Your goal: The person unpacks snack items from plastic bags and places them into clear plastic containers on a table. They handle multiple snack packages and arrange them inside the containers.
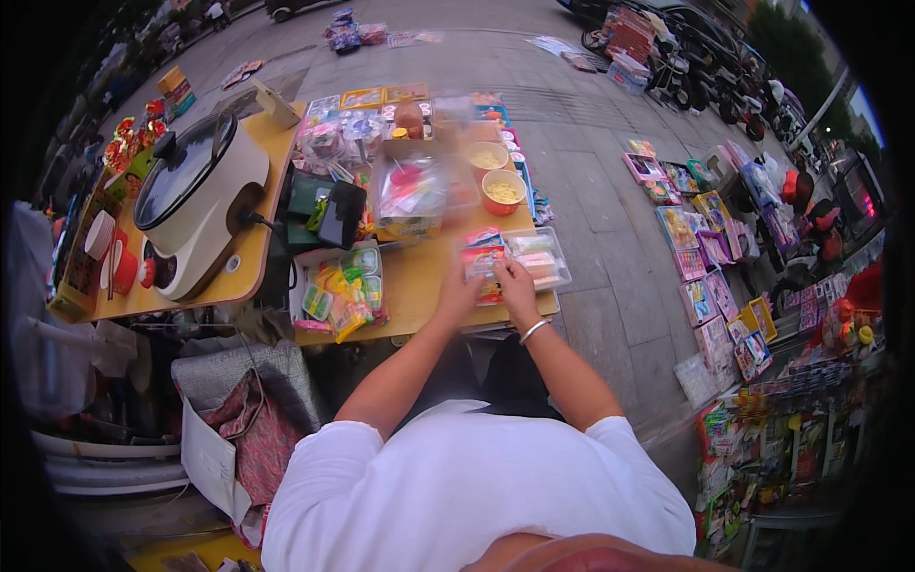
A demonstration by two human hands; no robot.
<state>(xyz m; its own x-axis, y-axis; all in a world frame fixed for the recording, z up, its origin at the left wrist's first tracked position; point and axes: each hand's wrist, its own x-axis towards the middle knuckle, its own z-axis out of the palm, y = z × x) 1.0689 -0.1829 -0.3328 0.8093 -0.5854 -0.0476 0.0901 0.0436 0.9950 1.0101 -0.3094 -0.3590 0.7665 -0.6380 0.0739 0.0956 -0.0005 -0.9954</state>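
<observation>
Over the front right of the wooden table [422, 282], my left hand [459, 289] and my right hand [516, 284] come close together. Between my fingers is a small plastic packet [480, 259], partly hidden by them. More red printed packets [487, 237] lie just beyond and under it. My right hand, with a bangle at its wrist, is beside a clear plastic tray [563, 275] of pale and pink packs. Farther back stand a paper cup [502, 207] and a second paper cup [487, 170], both filled with pale yellow strips or noodles.
On the left, a white electric cooker [214, 207] with a glass lid stands on another tabletop, its cord [268, 223] hanging nearby. A smartphone [342, 214], a box of wrapped sweets [339, 289] and a carton of plastic-wrapped items [407, 189] crowd the table. Boxed toys [697, 300] line the pavement.
</observation>
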